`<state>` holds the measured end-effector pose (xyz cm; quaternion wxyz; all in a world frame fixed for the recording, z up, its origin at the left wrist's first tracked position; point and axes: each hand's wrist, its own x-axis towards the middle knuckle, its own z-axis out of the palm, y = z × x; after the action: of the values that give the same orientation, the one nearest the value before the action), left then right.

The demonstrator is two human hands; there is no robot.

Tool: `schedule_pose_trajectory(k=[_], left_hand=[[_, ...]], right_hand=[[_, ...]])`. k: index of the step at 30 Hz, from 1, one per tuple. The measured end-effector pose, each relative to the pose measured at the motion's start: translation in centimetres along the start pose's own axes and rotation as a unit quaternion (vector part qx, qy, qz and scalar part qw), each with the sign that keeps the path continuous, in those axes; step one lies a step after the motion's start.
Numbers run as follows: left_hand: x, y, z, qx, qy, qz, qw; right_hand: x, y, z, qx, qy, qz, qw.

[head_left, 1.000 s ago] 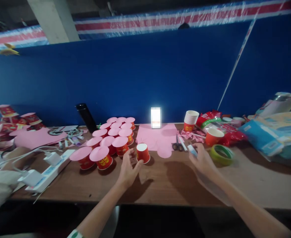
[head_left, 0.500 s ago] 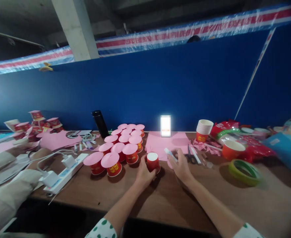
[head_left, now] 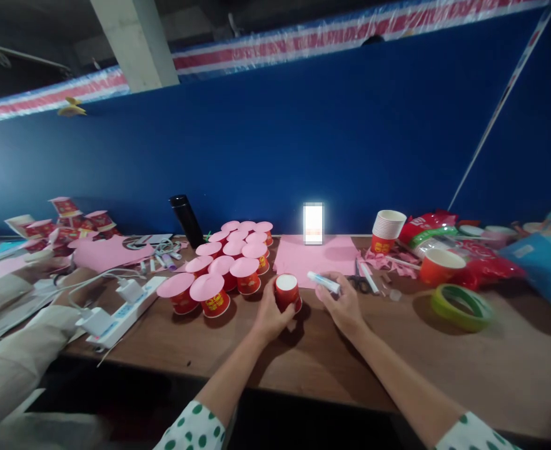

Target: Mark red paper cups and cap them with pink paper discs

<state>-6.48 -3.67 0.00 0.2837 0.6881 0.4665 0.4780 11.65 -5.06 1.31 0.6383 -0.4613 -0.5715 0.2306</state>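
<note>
My left hand (head_left: 269, 314) is wrapped round an upside-down red paper cup (head_left: 288, 292) that stands on the brown table (head_left: 331, 362). My right hand (head_left: 344, 303) grips a small white and blue tube (head_left: 323, 282), its tip pointing left toward the cup's white bottom. Just left of the cup stands a cluster of several upside-down red cups topped with pink paper discs (head_left: 226, 269). A pink paper sheet (head_left: 319, 256) lies behind both hands.
Scissors (head_left: 360, 282), a stack of cups (head_left: 386, 230), an orange cup (head_left: 440, 266), a green tape roll (head_left: 461, 307) and red bags lie to the right. A power strip (head_left: 118, 312), black bottle (head_left: 186, 220) and another person's sleeve (head_left: 12, 369) are on the left. A lit phone (head_left: 313, 223) leans on the blue wall.
My right hand carried the tube from the right side in toward the cup. My left hand closed round the cup. The camera view shifted slightly.
</note>
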Motion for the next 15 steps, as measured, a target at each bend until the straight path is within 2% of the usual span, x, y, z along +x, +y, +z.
schedule_pose_trajectory(k=[3, 5, 7, 9, 12, 15], left_hand=[[-0.2, 0.1, -0.4, -0.061, -0.017, 0.006, 0.998], [-0.3, 0.0, -0.7, -0.108, -0.007, 0.014, 0.994], [-0.2, -0.4, -0.8, -0.134, 0.04, 0.019, 0.99], [-0.1, -1.0, -0.9, -0.136, 0.113, 0.02, 0.984], [0.3, -1.8, -1.1, -0.131, 0.195, 0.023, 0.972], [0.3, -1.8, -1.2, -0.118, 0.209, 0.017, 0.971]], right_hand=[[-0.3, -0.3, 0.1, 0.007, 0.001, 0.0, 1.0], [-0.4, -0.8, -0.1, -0.014, 0.027, -0.015, 0.999], [-0.6, -1.2, -0.4, -0.039, 0.064, -0.033, 0.997], [-0.8, -1.7, -0.9, -0.066, 0.086, -0.066, 0.992], [-1.4, -2.1, -1.4, -0.12, 0.036, -0.177, 0.976], [-1.9, -2.4, -1.4, -0.15, -0.026, -0.261, 0.953]])
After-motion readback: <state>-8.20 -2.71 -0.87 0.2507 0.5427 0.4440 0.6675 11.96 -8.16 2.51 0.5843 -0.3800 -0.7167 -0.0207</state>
